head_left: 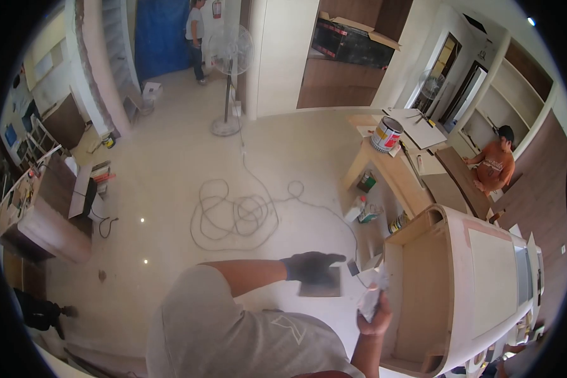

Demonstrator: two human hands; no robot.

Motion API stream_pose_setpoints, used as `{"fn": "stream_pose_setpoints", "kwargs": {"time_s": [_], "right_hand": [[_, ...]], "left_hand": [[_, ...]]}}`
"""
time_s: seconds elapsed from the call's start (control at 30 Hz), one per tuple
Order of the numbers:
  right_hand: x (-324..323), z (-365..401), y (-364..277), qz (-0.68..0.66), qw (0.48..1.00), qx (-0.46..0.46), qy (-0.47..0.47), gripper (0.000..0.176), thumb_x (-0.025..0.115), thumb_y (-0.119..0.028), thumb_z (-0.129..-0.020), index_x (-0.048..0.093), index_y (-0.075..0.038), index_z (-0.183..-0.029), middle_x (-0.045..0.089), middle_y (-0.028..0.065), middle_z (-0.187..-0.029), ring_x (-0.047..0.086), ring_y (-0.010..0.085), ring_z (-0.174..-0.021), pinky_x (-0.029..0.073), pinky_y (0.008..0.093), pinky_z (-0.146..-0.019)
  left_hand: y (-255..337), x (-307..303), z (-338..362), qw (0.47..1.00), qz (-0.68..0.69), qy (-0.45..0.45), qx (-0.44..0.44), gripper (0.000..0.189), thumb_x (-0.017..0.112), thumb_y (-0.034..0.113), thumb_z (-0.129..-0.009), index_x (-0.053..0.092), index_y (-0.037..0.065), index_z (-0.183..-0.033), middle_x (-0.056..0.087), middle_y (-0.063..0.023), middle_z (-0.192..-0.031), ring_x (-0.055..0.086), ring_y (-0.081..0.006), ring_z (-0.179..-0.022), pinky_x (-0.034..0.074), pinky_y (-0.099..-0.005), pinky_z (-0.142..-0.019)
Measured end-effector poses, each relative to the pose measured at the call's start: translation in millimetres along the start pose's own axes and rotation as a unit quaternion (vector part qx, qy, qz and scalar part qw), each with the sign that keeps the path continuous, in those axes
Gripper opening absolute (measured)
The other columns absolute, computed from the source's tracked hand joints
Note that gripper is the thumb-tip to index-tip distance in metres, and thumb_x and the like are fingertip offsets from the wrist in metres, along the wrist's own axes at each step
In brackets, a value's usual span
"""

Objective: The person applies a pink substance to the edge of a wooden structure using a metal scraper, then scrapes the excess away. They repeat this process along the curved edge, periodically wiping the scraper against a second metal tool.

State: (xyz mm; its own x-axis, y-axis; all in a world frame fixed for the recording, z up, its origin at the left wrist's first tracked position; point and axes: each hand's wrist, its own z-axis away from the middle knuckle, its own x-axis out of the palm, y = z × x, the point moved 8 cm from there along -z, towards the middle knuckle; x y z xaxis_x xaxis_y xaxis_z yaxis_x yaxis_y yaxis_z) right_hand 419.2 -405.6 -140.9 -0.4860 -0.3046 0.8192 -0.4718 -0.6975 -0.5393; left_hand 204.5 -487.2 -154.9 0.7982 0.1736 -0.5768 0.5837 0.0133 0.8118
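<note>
My left hand [312,266] wears a black glove and reaches out to the right over a flat grey square pad [321,286], fingers spread along its top edge, gripping it. My right hand [375,315] is bare and raised just right of the pad, closed around a crumpled white rag or paper [373,291]. Both hands are close to the open left side of a pale curved wooden cabinet [460,283] lying on the floor. My grey shirt fills the lower middle of the view.
A coiled white cable [233,214] lies on the floor ahead, running to a pedestal fan [230,75]. A paint can [386,133] stands on a wooden workbench [394,176]. A person in an orange shirt [494,167] works at right; another person [195,38] stands far back.
</note>
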Motion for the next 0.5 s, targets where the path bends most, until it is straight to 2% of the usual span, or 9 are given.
{"fn": "stream_pose_setpoints", "kwargs": {"time_s": [0.07,0.13,0.2,0.23,0.33,0.37,0.4,0.47,0.5], "right_hand": [[19.2,4.3,-36.1,0.049,0.997,-0.052,0.003,0.042,0.054,-0.026,-0.108,0.055,-0.006,-0.145,0.07,0.0087,-0.13,0.068,0.0236,-0.119,0.057,0.0456,-0.096],[40.4,4.5,-55.8,0.094,0.99,-0.083,-0.063,0.04,0.053,-0.024,-0.109,0.056,-0.006,-0.144,0.07,0.0086,-0.13,0.069,0.0243,-0.119,0.057,0.0453,-0.097],[3.6,0.5,-56.0,0.052,0.991,-0.098,0.071,0.04,0.053,-0.024,-0.108,0.057,-0.006,-0.143,0.07,0.0096,-0.13,0.068,0.0254,-0.12,0.058,0.0453,-0.097],[-15.9,-1.8,-56.7,0.033,0.985,-0.105,0.136,0.039,0.052,-0.024,-0.108,0.058,-0.005,-0.143,0.07,0.01,-0.13,0.068,0.026,-0.12,0.058,0.0453,-0.097],[-38.0,-0.5,-45.8,0.024,0.985,-0.089,0.147,0.041,0.054,-0.025,-0.107,0.058,-0.005,-0.143,0.07,0.0111,-0.131,0.068,0.0275,-0.122,0.056,0.046,-0.102],[-47.2,0.3,-43.6,0.021,0.985,-0.073,0.156,0.043,0.053,-0.027,-0.108,0.057,-0.004,-0.144,0.07,0.0124,-0.131,0.067,0.0289,-0.124,0.052,0.0473,-0.109],[-49.6,7.5,-45.3,0.016,0.99,-0.065,0.121,0.044,0.051,-0.028,-0.108,0.056,-0.004,-0.145,0.07,0.0129,-0.132,0.066,0.0296,-0.125,0.051,0.0476,-0.11],[-34.1,7.3,-51.9,0.001,0.998,-0.053,0.03,0.046,0.049,-0.029,-0.109,0.055,-0.003,-0.146,0.068,0.014,-0.135,0.065,0.031,-0.126,0.05,0.0481,-0.113],[-37.6,9.6,-59.4,0.014,0.998,-0.055,0.039,0.049,0.046,-0.03,-0.11,0.051,-0.001,-0.149,0.064,0.0159,-0.141,0.063,0.0336,-0.13,0.049,0.0497,-0.113]], "left_hand": [[-9.7,14.2,8.3,0.998,-0.04,-0.035,-0.04,0.061,0.076,0.031,-0.098,0.055,0.005,-0.15,0.07,-0.0199,-0.137,0.069,-0.0314,-0.125,0.054,-0.0402,-0.103],[5.4,-8.7,7.9,0.997,0.024,0.058,-0.037,0.059,0.073,0.027,-0.1,0.053,0.004,-0.151,0.07,-0.0184,-0.134,0.07,-0.0291,-0.118,0.055,-0.0396,-0.099],[41.1,-38.8,3.9,0.982,0.115,0.151,-0.019,0.058,0.072,0.025,-0.101,0.052,0.004,-0.152,0.07,-0.0173,-0.13,0.071,-0.0278,-0.113,0.056,-0.0391,-0.097],[53.7,-44.4,2.7,0.962,0.143,0.228,0.045,0.049,0.068,0.022,-0.104,0.056,0.002,-0.148,0.071,-0.0159,-0.121,0.07,-0.0248,-0.104,0.056,-0.0386,-0.091],[120.5,-44.0,13.4,0.954,0.131,0.247,0.11,0.041,0.064,0.019,-0.106,0.061,0.001,-0.142,0.071,-0.0163,-0.12,0.069,-0.0252,-0.099,0.056,-0.0398,-0.088],[152.0,-37.8,21.6,0.936,0.121,0.248,0.217,0.034,0.059,0.015,-0.108,0.066,0.001,-0.139,0.071,-0.0152,-0.125,0.068,-0.0261,-0.1,0.055,-0.0414,-0.088],[168.7,-16.3,20.5,0.925,-0.03,0.218,0.31,0.037,0.062,0.011,-0.106,0.066,0.005,-0.142,0.07,-0.0135,-0.133,0.068,-0.029,-0.108,0.056,-0.0409,-0.094],[186.0,25.3,24.5,0.9,-0.028,0.179,0.396,0.039,0.069,0.008,-0.101,0.069,0.008,-0.139,0.068,-0.0135,-0.138,0.067,-0.0313,-0.117,0.056,-0.0404,-0.1],[189.6,35.8,26.0,0.906,-0.012,0.169,0.389,0.04,0.072,0.007,-0.097,0.07,0.008,-0.137,0.067,-0.0143,-0.14,0.066,-0.0324,-0.12,0.055,-0.0407,-0.103]]}}
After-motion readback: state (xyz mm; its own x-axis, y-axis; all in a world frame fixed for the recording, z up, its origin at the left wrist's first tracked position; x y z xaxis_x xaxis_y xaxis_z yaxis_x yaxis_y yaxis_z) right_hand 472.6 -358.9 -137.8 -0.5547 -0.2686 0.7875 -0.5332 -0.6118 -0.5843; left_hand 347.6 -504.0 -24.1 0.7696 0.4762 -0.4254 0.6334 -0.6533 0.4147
